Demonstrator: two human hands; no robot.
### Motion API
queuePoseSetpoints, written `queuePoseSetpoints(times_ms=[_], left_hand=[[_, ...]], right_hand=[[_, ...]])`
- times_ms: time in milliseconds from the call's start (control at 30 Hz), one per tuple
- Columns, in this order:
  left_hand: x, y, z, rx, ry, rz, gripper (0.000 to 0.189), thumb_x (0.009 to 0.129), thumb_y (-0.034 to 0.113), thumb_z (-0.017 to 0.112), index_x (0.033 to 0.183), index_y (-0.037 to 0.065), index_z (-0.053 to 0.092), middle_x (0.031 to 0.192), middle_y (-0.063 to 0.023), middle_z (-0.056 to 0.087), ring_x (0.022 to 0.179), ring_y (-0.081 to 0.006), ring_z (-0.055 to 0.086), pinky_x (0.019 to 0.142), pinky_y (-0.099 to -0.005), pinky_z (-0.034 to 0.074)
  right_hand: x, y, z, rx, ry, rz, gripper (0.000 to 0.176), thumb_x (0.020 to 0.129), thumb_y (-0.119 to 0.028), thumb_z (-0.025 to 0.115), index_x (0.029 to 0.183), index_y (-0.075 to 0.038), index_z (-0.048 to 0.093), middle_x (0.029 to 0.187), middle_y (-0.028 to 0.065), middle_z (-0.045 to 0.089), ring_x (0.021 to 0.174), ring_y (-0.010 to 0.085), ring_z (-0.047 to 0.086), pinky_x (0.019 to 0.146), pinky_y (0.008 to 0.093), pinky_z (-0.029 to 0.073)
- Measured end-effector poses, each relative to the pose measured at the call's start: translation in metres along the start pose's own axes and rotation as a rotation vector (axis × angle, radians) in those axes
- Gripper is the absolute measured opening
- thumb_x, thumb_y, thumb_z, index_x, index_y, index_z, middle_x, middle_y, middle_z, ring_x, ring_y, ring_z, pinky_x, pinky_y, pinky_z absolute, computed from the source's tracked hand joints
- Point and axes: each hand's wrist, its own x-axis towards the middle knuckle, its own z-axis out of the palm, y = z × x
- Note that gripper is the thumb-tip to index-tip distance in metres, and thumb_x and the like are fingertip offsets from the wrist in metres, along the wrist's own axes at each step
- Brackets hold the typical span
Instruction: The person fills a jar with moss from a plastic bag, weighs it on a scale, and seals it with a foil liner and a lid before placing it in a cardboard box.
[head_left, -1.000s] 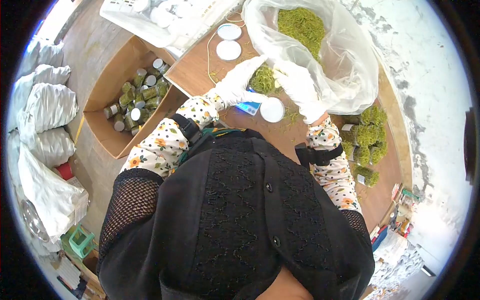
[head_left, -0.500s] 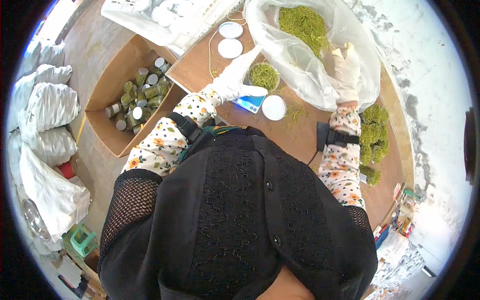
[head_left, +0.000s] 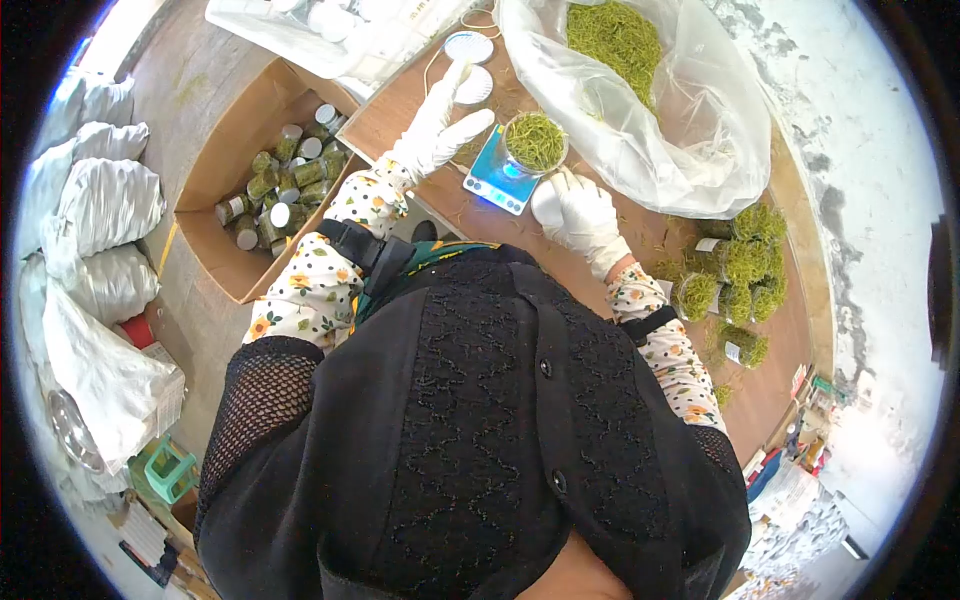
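A clear jar [head_left: 535,142] filled with green moss-like strands stands on a blue digital scale [head_left: 497,182] with a lit display. My left hand [head_left: 437,132], in a white glove, is left of the scale with thumb and fingers spread. Its fingertips reach over a white lid [head_left: 474,88] lying on the table, and it grips nothing. My right hand [head_left: 588,218], also gloved, is just right of the scale, with its bent fingers closed at another white lid [head_left: 546,204]. That hand partly covers the lid.
An open plastic bag [head_left: 690,130] of green strands [head_left: 615,50] lies at the back. Several filled jars [head_left: 745,265] stand or lie at right. A cardboard box [head_left: 225,165] with capped jars is at left. Behind sits a white crate [head_left: 390,40]; another lid [head_left: 468,46] lies nearby.
My right hand has left the plastic bag and come down toward me to the lid beside the scale. My left hand has drawn back left from the jar, uncovering the scale.
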Motion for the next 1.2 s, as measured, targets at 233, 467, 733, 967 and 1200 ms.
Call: queuePoseSetpoints(times_ms=[233, 467, 733, 967, 1200], left_hand=[[-0.011, -0.003, -0.004, 0.013, 0.013, -0.006, 0.089, 0.09, 0.025, 0.069, 0.157, 0.007, 0.013, 0.159, -0.0189, 0.022, 0.149, -0.026, 0.018, 0.119, -0.0397, 0.016], [-0.016, -0.003, 0.0, 0.104, -0.005, -0.062, 0.089, 0.089, 0.024, 0.07, 0.156, 0.005, 0.014, 0.159, -0.019, 0.02, 0.148, -0.0262, 0.018, 0.12, -0.0402, 0.015], [-0.024, -0.018, -0.005, 0.055, 0.023, -0.073, 0.091, 0.086, 0.026, 0.073, 0.155, 0.004, 0.017, 0.157, -0.0204, 0.023, 0.147, -0.0295, 0.021, 0.119, -0.0423, 0.018], [-0.028, -0.018, -0.004, 0.073, 0.04, -0.122, 0.098, 0.083, 0.034, 0.076, 0.154, 0.0, 0.018, 0.154, -0.0243, 0.027, 0.144, -0.0321, 0.027, 0.118, -0.0423, 0.022], [-0.025, -0.015, -0.005, 0.086, 0.037, -0.086, 0.098, 0.082, 0.033, 0.076, 0.154, 0.0, 0.018, 0.155, -0.0239, 0.026, 0.145, -0.0311, 0.025, 0.119, -0.0412, 0.021]], right_hand=[[-0.01, 0.009, 0.011, -0.026, -0.001, -0.011, 0.054, 0.07, -0.025, 0.075, 0.119, -0.014, 0.053, 0.133, 0.0135, 0.056, 0.109, 0.0298, 0.06, 0.086, 0.0473, 0.05], [-0.009, 0.017, 0.01, 0.159, 0.011, 0.126, 0.06, 0.07, -0.026, 0.076, 0.123, -0.011, 0.052, 0.126, 0.0159, 0.057, 0.107, 0.0367, 0.058, 0.087, 0.0489, 0.05], [-0.081, 0.038, -0.025, 0.124, -0.167, 0.241, 0.074, 0.065, -0.028, 0.081, 0.13, -0.01, 0.051, 0.129, 0.0153, 0.054, 0.113, 0.04, 0.054, 0.092, 0.0514, 0.048], [-0.07, 0.032, -0.011, 0.21, -0.117, 0.538, 0.068, 0.066, -0.029, 0.081, 0.123, -0.006, 0.051, 0.123, 0.0189, 0.056, 0.107, 0.0399, 0.059, 0.085, 0.0498, 0.052], [-0.025, 0.043, 0.044, 0.27, 0.022, 0.407, 0.033, 0.079, -0.022, 0.069, 0.108, -0.009, 0.059, 0.101, 0.0192, 0.06, 0.094, 0.0392, 0.062, 0.076, 0.0499, 0.052]])
